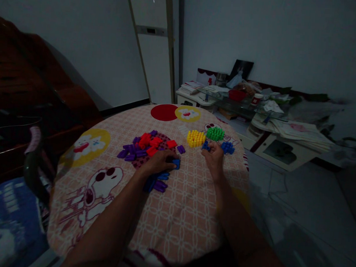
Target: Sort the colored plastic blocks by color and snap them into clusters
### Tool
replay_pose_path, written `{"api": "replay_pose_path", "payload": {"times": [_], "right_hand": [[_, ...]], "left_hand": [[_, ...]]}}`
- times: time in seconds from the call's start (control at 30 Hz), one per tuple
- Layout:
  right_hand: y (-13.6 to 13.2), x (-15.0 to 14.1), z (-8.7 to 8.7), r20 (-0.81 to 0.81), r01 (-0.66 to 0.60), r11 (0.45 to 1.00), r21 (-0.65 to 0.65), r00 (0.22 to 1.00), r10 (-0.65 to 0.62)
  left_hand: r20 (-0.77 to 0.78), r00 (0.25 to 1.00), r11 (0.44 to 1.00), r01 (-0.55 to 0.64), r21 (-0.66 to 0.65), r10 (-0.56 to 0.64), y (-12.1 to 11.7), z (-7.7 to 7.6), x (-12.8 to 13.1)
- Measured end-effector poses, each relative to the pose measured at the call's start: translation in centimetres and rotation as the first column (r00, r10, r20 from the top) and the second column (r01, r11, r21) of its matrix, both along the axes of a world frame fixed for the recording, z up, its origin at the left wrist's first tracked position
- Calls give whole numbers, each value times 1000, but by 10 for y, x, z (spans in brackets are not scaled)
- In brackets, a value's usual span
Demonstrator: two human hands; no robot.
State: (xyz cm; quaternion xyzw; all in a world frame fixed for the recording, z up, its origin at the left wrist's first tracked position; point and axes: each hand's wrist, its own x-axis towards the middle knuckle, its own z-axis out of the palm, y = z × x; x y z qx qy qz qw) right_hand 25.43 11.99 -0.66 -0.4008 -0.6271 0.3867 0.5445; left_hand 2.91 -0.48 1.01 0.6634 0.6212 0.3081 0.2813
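Observation:
My left hand [160,161] is over the tablecloth with its fingertips closed on a blue toy block [176,163]. Between the fingers of my right hand [214,156] is another blue toy block [206,145]. Just beyond that hand stand tight groups of yellow blocks [196,138] and green blocks [215,133], with a smaller blue group [228,148] to its right. Loose red blocks [155,141] and purple blocks [131,151] lie heaped past my left hand. Nearer to me, more blue and purple blocks [160,186] are partly hidden by my left forearm.
A patterned cloth covers the round table [174,224]. One purple block [181,149] lies apart near the middle. Behind to the right, a low cabinet [271,147] carries papers, a red bowl [237,95] and a cup [256,99]. A wooden bench [35,84] stands left.

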Motion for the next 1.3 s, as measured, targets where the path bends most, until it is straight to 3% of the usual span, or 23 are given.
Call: {"api": "replay_pose_path", "payload": {"times": [0.23,0.73,0.83,0.9,1.0,1.07,1.17,1.3], "right_hand": [[7,9,6,-158,-10,989,-145,987,-14],[22,39,13,-141,143,978,-154,976,-165],[23,57,12,-11,131,982,-136,991,-134],[23,74,10,165,104,994,-23,981,-99],[22,97,9,454,14,970,243,882,-127],[23,107,8,561,-45,933,357,809,-175],[24,110,5,595,-99,929,355,791,-143],[25,105,-4,494,-34,965,259,863,-102]], "left_hand": [[-63,998,999,-26,-33,24,0,4,1],[-93,994,998,-62,-24,59,-3,10,4],[-80,995,998,-58,-26,56,-3,10,4],[-61,997,998,-52,-26,50,-3,9,3],[-31,999,999,-38,-20,38,-1,7,2],[-11,1000,1000,-28,-15,28,0,4,1],[20,1000,1000,-23,-20,23,0,3,0],[37,999,1000,-8,-30,9,0,3,1]]}}
